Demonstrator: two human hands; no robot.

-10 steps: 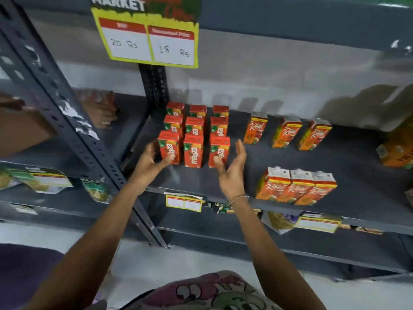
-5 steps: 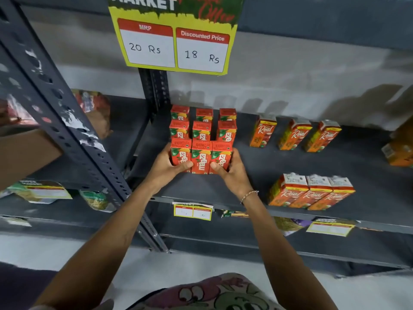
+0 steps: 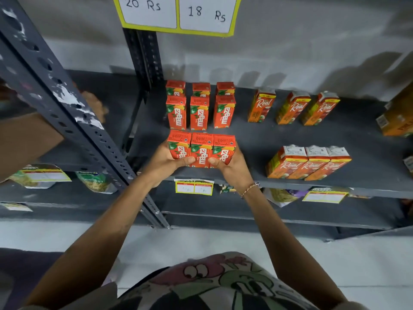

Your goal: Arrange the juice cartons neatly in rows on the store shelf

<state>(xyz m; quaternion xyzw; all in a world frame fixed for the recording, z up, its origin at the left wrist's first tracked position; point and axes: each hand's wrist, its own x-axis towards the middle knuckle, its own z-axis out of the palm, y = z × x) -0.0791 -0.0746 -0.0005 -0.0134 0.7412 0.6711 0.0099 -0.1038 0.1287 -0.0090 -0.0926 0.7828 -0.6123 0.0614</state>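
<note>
Three front Maaza cartons (image 3: 201, 149) clamped together between left hand (image 3: 166, 161) and right hand (image 3: 232, 166) near shelf (image 3: 257, 139) front edge; row squaring judged underway; next, alignment with middle row (image 3: 199, 113) needed; cartons easily toppled.

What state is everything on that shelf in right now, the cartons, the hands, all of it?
Front Maaza row: upright, pressed together, clasped at both ends.
Middle Maaza row: upright, gaps between.
Back Maaza row: upright, partly hidden.
Front Real cartons: touching.
Back Real cartons: spaced.
Left hand: gripping.
Right hand: gripping.
</note>
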